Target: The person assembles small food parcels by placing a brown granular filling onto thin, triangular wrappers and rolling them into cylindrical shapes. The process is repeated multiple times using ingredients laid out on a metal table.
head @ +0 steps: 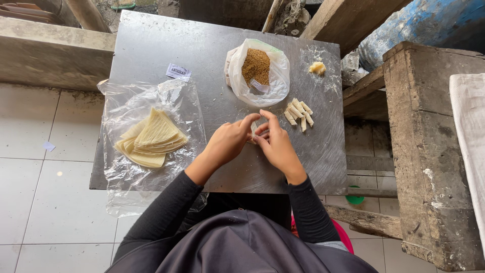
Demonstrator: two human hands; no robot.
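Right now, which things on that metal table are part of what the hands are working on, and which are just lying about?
In use:
left hand
right hand
small wrapper piece pinched between them
finished rolls
bag of brown filling
stack of wrappers

Lying about:
paper label
dough lump
wooden bench

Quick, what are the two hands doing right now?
Left hand: fingers pinched on a small pale wrapper piece.
Right hand: fingers pinched on the same piece.
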